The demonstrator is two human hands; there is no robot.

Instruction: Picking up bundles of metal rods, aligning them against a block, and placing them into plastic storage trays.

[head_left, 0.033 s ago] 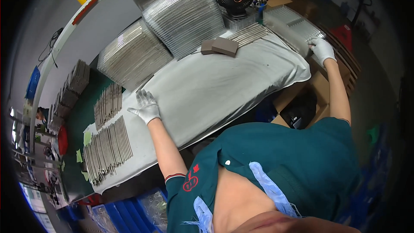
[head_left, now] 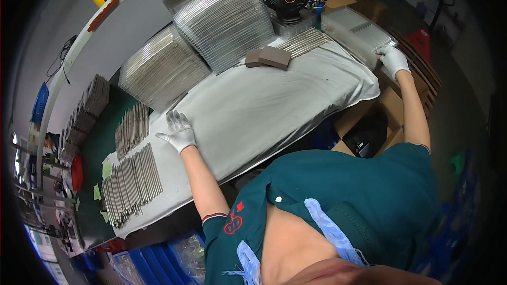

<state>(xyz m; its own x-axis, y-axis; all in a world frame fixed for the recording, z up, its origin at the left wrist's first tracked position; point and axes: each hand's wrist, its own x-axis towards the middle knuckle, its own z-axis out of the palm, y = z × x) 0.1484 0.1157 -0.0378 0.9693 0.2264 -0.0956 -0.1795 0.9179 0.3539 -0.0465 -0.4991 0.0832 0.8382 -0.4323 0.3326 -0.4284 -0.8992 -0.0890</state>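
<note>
White knit gloves cover both hands. The left hand [head_left: 179, 133] lies flat with fingers spread on the pale grey cloth [head_left: 264, 111] covering the counter, holding nothing, just right of the rows of thin metal rods [head_left: 132, 126]. The right hand [head_left: 393, 60] reaches far out, its grip resting on the edge of a clear ribbed plastic tray [head_left: 354, 29]; whether it is closed there I cannot tell. This looks like fetching a tray; the next move likely calls for a firm pinch on that thin rim.

white gloves, green polo shirt
</note>
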